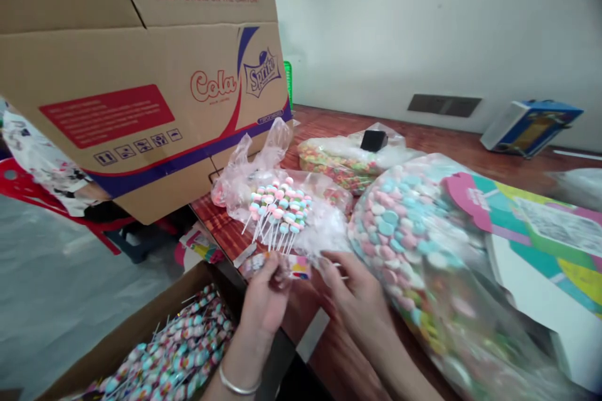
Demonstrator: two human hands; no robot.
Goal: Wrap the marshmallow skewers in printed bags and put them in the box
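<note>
Between my hands lies a marshmallow lollipop in a clear wrapper with a colourful printed label. My left hand is closed, pinching the wrapper near the candy end. At the other end my right hand has thumb and fingers pinched together around what looks like the thin white stick and loose film; blur hides the exact grip. Just beyond, a bunch of unwrapped marshmallow lollipops rests on clear plastic, sticks toward me. Below on the left, an open carton holds many wrapped lollipops.
A big bag of pink and blue marshmallows fills the right side beside a printed display box. Behind stands another candy bag with a black object on it. A large cardboard carton blocks the left, near a red chair.
</note>
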